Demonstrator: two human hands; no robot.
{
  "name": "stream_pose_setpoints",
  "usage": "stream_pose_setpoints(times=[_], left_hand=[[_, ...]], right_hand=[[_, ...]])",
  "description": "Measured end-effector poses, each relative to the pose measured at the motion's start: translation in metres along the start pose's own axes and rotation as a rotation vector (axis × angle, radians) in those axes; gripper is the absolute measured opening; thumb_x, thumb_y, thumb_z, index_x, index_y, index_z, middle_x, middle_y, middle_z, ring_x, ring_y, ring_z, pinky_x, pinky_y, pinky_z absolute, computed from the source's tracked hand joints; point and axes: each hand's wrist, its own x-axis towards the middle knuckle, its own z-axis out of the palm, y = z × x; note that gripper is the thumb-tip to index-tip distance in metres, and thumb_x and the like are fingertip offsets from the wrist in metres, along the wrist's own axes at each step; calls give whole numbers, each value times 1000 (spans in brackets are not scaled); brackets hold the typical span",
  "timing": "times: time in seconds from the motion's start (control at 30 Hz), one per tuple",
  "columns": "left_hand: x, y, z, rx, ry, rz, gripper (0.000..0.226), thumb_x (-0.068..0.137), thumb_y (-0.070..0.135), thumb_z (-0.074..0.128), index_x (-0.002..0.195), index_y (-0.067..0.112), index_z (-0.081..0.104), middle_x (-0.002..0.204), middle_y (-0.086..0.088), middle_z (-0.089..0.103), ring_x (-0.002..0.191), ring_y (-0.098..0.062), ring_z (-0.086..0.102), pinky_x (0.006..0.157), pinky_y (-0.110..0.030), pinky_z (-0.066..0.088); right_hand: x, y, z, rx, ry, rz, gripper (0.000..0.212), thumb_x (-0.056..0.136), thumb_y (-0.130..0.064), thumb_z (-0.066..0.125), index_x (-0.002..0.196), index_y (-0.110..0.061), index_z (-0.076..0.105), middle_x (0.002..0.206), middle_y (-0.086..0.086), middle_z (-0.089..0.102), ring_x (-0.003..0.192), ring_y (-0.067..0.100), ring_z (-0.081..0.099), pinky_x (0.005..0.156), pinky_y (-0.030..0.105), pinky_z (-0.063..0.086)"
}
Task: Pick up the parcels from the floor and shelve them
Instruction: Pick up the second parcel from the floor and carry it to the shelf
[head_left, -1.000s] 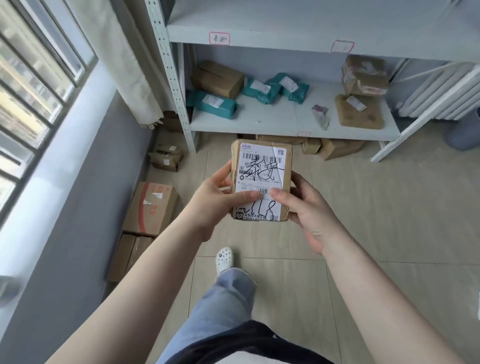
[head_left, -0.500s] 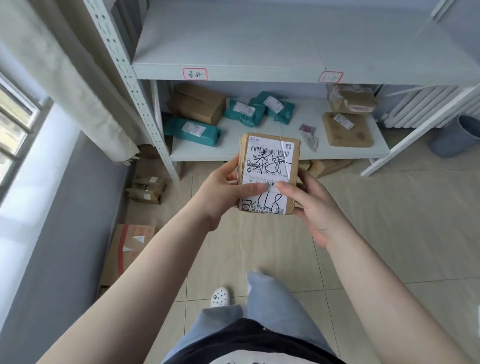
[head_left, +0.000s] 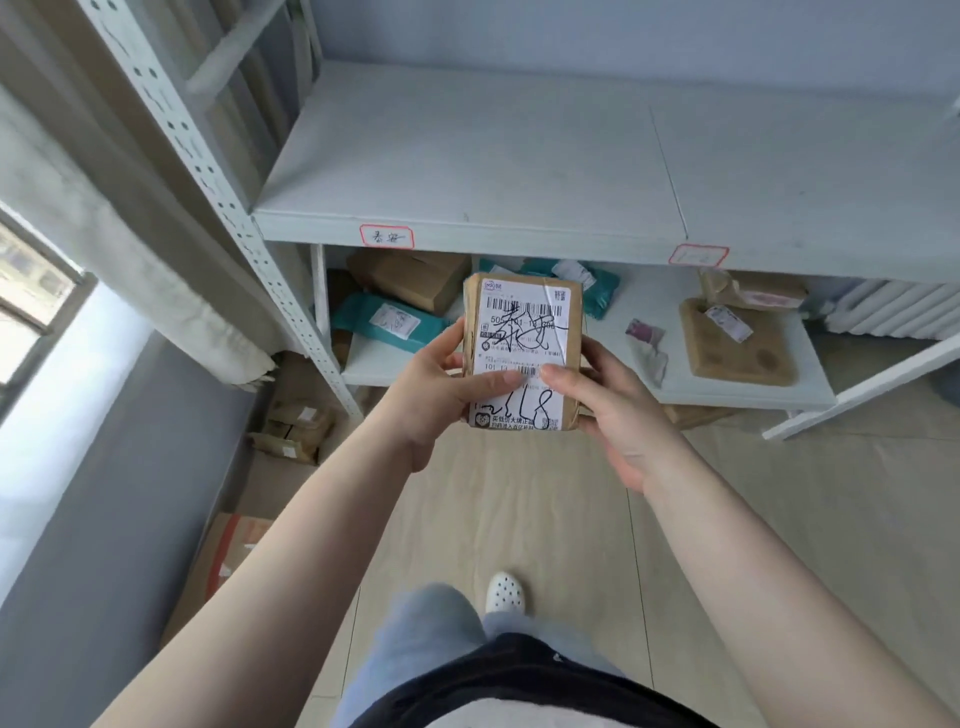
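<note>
A person standing before a pale metal shelf unit (head_left: 291, 306) holds a small brown parcel (head_left: 523, 351) upright in both hands, its white shipping label, scrawled with black marker, turned toward them. The left hand (head_left: 441, 384) wraps the parcel's left edge, fingers curled behind and thumb laid across the label's lower half; the right hand (head_left: 610, 410) closes on the right edge the same way, its thumb tip nearly meeting the other. Both hands are partly curled, gripping only this parcel, which is raised clear of the tiled floor (head_left: 779, 519) in front of the lower shelf (head_left: 737, 395). That shelf carries a teal mailer (head_left: 387, 321), a brown box (head_left: 415, 278) and a flat brown packet (head_left: 737, 348). The upper shelf (head_left: 493, 166), tagged with a red-bordered label (head_left: 387, 237), lies bare above. More cardboard boxes (head_left: 296, 426) rest on the floor by the wall, under a curtain (head_left: 156, 260).
</note>
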Motion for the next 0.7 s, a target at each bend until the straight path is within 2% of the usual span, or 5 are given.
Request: stream_pose_setpoints(times=[0.27, 0.43, 0.5, 0.6, 0.7], left_hand=[[76, 33, 9, 2, 25, -2, 61, 80, 6, 79, 134, 27, 62, 120, -14, 68, 89, -20, 74, 68, -23, 59], [135, 59, 2, -8, 11, 14, 49, 80, 3, 78, 120, 30, 67, 93, 3, 77, 76, -10, 77, 66, -23, 60], [160, 72, -4, -2, 19, 11, 52, 79, 2, 79, 124, 25, 66, 98, -2, 75, 78, -13, 77, 67, -25, 61], [198, 95, -13, 24, 0, 21, 57, 78, 5, 81, 130, 24, 65, 117, -15, 71, 96, -27, 75, 72, -29, 62], [232, 119, -19, 35, -20, 39, 48, 79, 3, 80, 116, 30, 68, 112, -13, 68, 87, -23, 74, 65, -25, 61]], right_hand=[[82, -27, -27, 5, -27, 44, 41, 87, -19, 67, 126, -28, 60, 93, -9, 78, 88, 7, 73, 71, 25, 56], [141, -44, -33, 22, 2, 70, 45, 85, -23, 69, 128, -27, 59, 100, -8, 78, 94, 12, 74, 84, 35, 54], [166, -53, -34, 20, 6, 67, 45, 85, -23, 69, 129, -27, 59, 102, -8, 77, 94, 11, 73, 87, 36, 54], [205, -70, -32, 31, 21, 57, 47, 86, -21, 67, 132, -25, 57, 97, -10, 78, 89, 8, 74, 79, 30, 54], [237, -88, -32, 51, 57, 50, 47, 87, -18, 66, 134, -22, 55, 96, -10, 76, 82, 5, 74, 66, 21, 54]])
